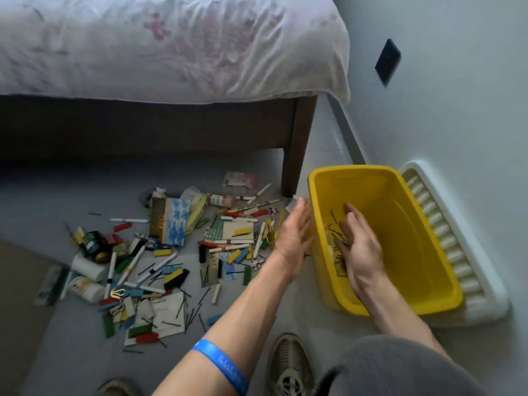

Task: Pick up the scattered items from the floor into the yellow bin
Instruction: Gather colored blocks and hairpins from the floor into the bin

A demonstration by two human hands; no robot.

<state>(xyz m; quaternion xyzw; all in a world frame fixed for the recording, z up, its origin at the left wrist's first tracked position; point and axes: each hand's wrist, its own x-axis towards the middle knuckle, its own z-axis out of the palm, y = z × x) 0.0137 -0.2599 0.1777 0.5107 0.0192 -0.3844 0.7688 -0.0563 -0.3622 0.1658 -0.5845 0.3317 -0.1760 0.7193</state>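
Yellow bin [400,178] sat on floor [71,352] at 4 o'clock of the bed leg [297,144]. Right hand [357,241] lay inside the bin over dark hairpins [334,221], grip loose, fingers relaxed. Left hand [294,232] hovered flat beside the bin's rim, grip wide. Scattered items [171,247] lay at 9 o'clock of the bin.

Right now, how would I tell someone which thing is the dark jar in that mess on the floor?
Start at the bed and look down to the pile of clutter on the floor in front of it. Go to the pile's far left edge: the dark jar lies tipped there, above two white bottles. It is the only dark round container with a green label and gold lid.
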